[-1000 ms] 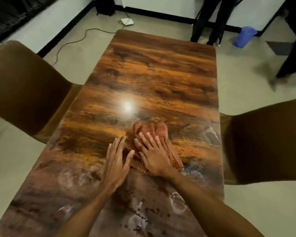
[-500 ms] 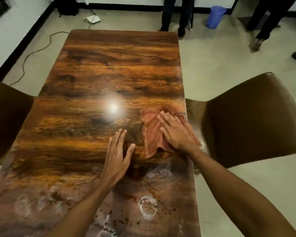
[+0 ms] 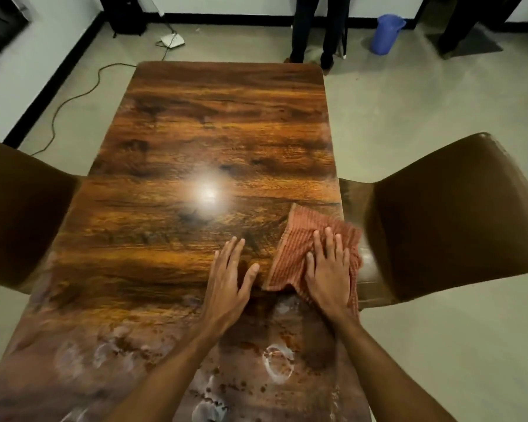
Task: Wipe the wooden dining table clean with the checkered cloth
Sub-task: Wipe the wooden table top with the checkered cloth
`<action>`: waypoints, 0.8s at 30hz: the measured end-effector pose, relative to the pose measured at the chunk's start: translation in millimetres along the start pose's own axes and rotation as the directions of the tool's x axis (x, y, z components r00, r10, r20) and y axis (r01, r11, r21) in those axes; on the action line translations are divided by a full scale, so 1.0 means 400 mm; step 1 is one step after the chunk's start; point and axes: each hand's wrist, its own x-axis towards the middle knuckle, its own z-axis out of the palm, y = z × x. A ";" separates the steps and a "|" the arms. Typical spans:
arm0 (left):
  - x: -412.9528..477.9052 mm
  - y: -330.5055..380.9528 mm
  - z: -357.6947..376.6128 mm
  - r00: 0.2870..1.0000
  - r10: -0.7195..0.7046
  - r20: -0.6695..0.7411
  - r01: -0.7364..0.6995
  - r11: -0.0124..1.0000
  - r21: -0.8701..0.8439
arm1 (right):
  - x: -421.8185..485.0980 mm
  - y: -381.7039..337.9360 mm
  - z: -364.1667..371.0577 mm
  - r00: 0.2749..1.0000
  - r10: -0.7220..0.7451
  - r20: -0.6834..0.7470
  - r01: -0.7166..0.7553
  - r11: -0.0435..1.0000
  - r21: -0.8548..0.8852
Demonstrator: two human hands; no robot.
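Pressing the checkered cloth down with the right hand, fingers straight and slightly spread, gripping nothing. Cloth rumpled at the right edge of the wooden surface, just beside the brown chair on that side. Resting the left hand palm down on bare wood, fingers straight, thumb close to the cloth's near corner. Near end smeared with whitish rings and dark specks; far end glossy, with a lamp glare. Second brown chair at the left. Beyond, on the floor, a blue bucket by the wall, inside hidden from this angle.
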 end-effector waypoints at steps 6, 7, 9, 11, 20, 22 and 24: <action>-0.041 -0.117 -0.101 0.999 -0.030 -0.023 0.030 1.000 0.001 | -0.079 -0.273 0.074 0.939 -0.331 0.092 0.334 0.942 -0.027; -0.046 -0.136 -0.120 0.999 -0.033 -0.026 0.033 0.999 0.005 | -0.103 -0.289 0.081 0.887 -0.444 0.126 0.448 0.894 -0.006; -0.059 -0.190 -0.169 0.999 -0.032 -0.036 0.032 0.999 0.009 | -0.103 -0.313 0.078 0.887 -0.446 0.120 0.443 0.895 0.054; -0.073 -0.260 -0.230 0.999 -0.020 -0.044 0.019 1.000 -0.007 | -0.084 -0.348 0.080 0.972 -0.232 0.043 0.231 0.973 0.025; -0.129 -0.574 -0.485 0.997 -0.041 -0.068 0.037 0.998 -0.053 | -0.149 -0.765 0.213 0.906 -0.404 0.129 0.414 0.908 -0.062; -0.135 -0.630 -0.519 0.996 -0.064 -0.070 0.061 0.997 -0.039 | -0.098 -0.796 0.205 0.950 -0.297 0.097 0.303 0.952 -0.050; -0.147 -0.697 -0.553 0.994 -0.086 -0.070 0.086 0.996 -0.008 | -0.077 -0.876 0.218 0.984 -0.162 0.076 0.167 0.984 -0.069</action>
